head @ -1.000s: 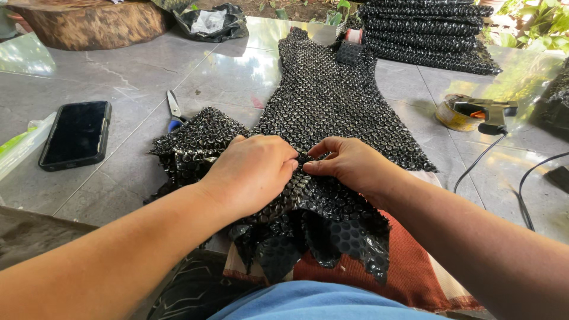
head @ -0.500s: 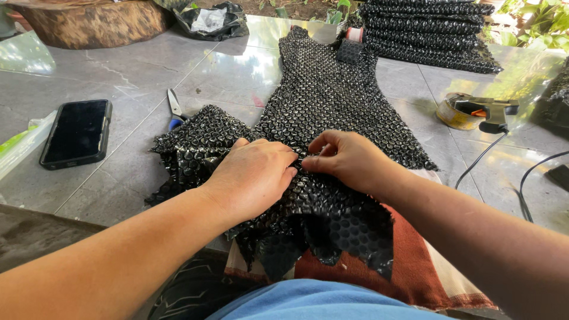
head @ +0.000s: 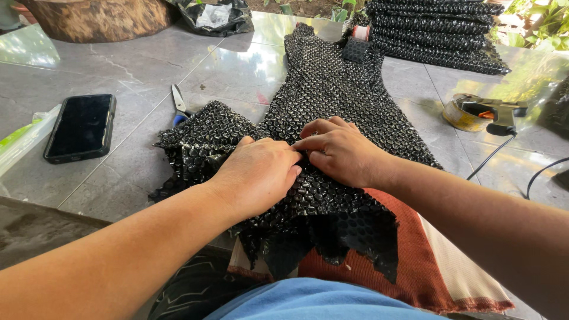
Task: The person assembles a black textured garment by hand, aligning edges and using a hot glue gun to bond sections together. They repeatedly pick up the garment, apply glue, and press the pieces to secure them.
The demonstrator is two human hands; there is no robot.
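Black bubble sheet point(head: 332, 101) under both hands, left hand point(head: 258, 175) and right hand point(head: 341, 148).

Bare forearms, no sleeves or rings; blue garment at the waist

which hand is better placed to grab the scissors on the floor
Left, probably. The scissors lie beyond the bubble wrap sheet on the left hand side; the right hand would have to cross over it.

A craft spot on an outdoor tiled floor point(head: 148, 71): scissors point(head: 178, 102), glue gun point(head: 495, 111), stacked black bubble sheets point(head: 435, 32), greenery point(head: 548, 18) behind.
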